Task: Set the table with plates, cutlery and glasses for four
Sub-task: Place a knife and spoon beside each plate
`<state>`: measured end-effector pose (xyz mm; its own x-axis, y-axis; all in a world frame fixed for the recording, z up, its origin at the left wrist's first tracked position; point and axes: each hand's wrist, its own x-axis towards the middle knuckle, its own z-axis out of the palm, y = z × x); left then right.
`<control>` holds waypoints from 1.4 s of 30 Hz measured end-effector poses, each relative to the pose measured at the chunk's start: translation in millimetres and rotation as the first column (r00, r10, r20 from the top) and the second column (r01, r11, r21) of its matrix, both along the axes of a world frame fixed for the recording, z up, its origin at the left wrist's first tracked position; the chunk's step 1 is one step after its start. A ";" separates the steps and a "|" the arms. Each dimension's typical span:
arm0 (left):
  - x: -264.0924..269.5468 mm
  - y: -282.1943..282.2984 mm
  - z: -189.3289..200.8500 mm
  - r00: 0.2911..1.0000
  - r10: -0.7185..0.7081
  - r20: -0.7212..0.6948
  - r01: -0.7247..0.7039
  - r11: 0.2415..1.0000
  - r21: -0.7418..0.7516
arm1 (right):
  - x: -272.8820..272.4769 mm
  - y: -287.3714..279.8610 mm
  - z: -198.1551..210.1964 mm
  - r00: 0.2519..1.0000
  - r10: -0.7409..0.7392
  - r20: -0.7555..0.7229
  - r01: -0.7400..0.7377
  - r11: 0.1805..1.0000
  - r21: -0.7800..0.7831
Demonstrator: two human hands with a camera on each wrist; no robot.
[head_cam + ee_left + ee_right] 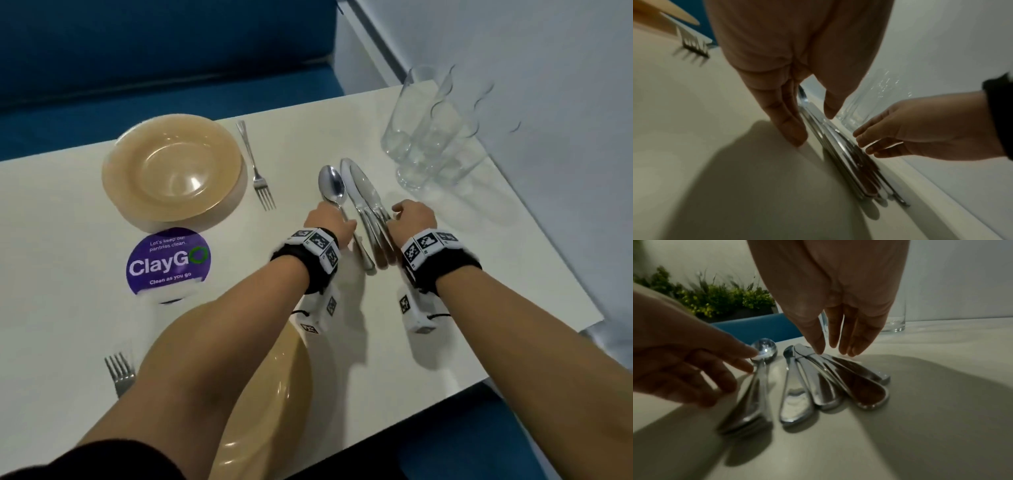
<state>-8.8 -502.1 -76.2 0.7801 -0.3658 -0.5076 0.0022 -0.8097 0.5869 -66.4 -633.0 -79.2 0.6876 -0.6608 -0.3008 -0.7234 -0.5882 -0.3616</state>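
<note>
A stack of spoons [331, 186] and a fan of several knives [364, 195] lie side by side in the middle of the white table [479, 274]. My left hand [334, 214] reaches down over the spoon handles [758, 386], its thumb and fingers straight and straddling them near the neck. My right hand [399, 214] hovers over the knives [818, 386], with straight fingertips [849, 352] touching down beside the blades. Neither hand has closed on anything. One beige plate [173, 168] has a fork [257, 168] beside it. A second plate [270, 394] lies partly under my left forearm, another fork [118, 373] to its left.
Several tall clear glasses [435, 126] stand clustered at the far right, just beyond the knives. A purple round sticker [168, 262] is on the tabletop between the plates. A blue bench [137, 68] runs along the far side and a pale wall [548, 68] along the right.
</note>
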 end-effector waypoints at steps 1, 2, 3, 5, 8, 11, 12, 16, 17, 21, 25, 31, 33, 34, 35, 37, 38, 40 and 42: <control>2.7 -5.0 -3.4 1.000 0.029 0.000 -0.029 1.000 -0.002 | 2.5 -1.9 -1.4 1.000 0.029 -0.007 -0.029 1.000 -0.008; 6.0 -9.4 -6.8 0.999 0.047 0.002 -0.047 0.999 0.000 | 4.7 -3.6 -2.0 0.999 0.051 -0.009 -0.051 0.999 -0.011; 9.2 -13.0 -10.0 0.999 0.054 0.005 -0.054 0.999 0.009 | 6.4 -5.5 -2.4 0.998 0.065 -0.007 -0.065 0.998 -0.009; 15.9 -16.8 -14.3 0.998 0.060 0.010 -0.060 0.998 0.032 | 9.4 -10.0 -4.0 0.997 0.076 0.002 -0.076 0.997 0.007; 20.5 -19.8 -15.3 0.997 0.078 0.016 -0.079 0.995 0.065 | 11.5 -15.6 -5.0 0.996 0.091 -0.010 -0.091 0.996 0.023; 21.2 -18.4 -17.9 0.994 0.104 -0.017 -0.104 0.994 0.039 | 10.9 -16.6 -2.9 0.991 0.121 -0.065 -0.119 0.992 0.034; 22.0 -18.4 -18.8 0.991 0.126 -0.039 -0.125 0.992 0.022 | 12.7 -18.6 -1.6 0.987 0.134 -0.087 -0.130 0.990 0.048; 20.2 -15.6 -23.2 0.975 0.186 -0.124 -0.193 0.980 -0.045 | 17.8 -19.5 3.9 0.956 0.197 -0.219 -0.191 0.980 0.050; 20.0 -15.1 -23.3 0.973 0.189 -0.133 -0.199 0.978 -0.061 | 19.2 -17.4 5.8 0.947 0.208 -0.244 -0.206 0.978 0.034; 20.4 -13.3 -23.2 0.975 0.158 -0.154 -0.170 0.983 -0.063 | 21.9 -11.0 10.9 0.928 0.227 -0.296 -0.253 0.966 -0.050; 20.6 -11.5 -22.9 0.980 0.130 -0.150 -0.141 0.988 -0.063 | 26.4 -11.8 7.0 0.929 0.240 -0.280 -0.268 0.961 -0.063; 18.1 -14.3 -20.4 0.981 0.150 -0.122 -0.156 0.987 -0.043 | 24.2 -19.6 5.7 0.924 0.244 -0.294 -0.257 0.966 -0.007; 18.6 -15.5 -20.1 0.979 0.161 -0.128 -0.167 0.985 -0.039 | 25.2 -22.1 7.0 0.909 0.274 -0.314 -0.286 0.958 0.009; 18.3 -16.0 -19.7 0.975 0.175 -0.140 -0.184 0.982 -0.047 | 25.5 -23.1 7.6 0.899 0.297 -0.321 -0.311 0.950 0.006; 18.2 -16.8 -19.8 0.971 0.188 -0.150 -0.198 0.979 -0.054 | 25.6 -24.1 8.0 0.888 0.320 -0.329 -0.338 0.941 0.003; 17.9 -18.4 -20.5 0.967 0.205 -0.150 -0.214 0.976 -0.050 | 24.8 -25.7 7.0 0.871 0.363 -0.330 -0.384 0.923 0.001; 17.0 -19.3 -20.1 0.967 0.214 -0.142 -0.222 0.974 -0.044 | 23.7 -26.9 6.4 0.872 0.378 -0.313 -0.398 0.917 -0.001; 16.1 -21.5 -20.2 0.963 0.237 -0.129 -0.246 0.968 -0.053 | 20.4 -29.2 5.8 0.886 0.388 -0.255 -0.398 0.917 0.014; 15.2 -23.7 -19.9 0.952 0.268 -0.145 -0.280 0.957 -0.075 | 15.1 -33.9 5.2 0.912 0.371 -0.176 -0.368 0.928 0.049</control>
<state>6.4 -525.8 -96.0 0.7852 -0.1983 -0.5867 0.2990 -0.7083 0.6395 -51.3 -667.0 -74.0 0.8157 -0.3643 -0.4494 -0.5087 -0.8217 -0.2572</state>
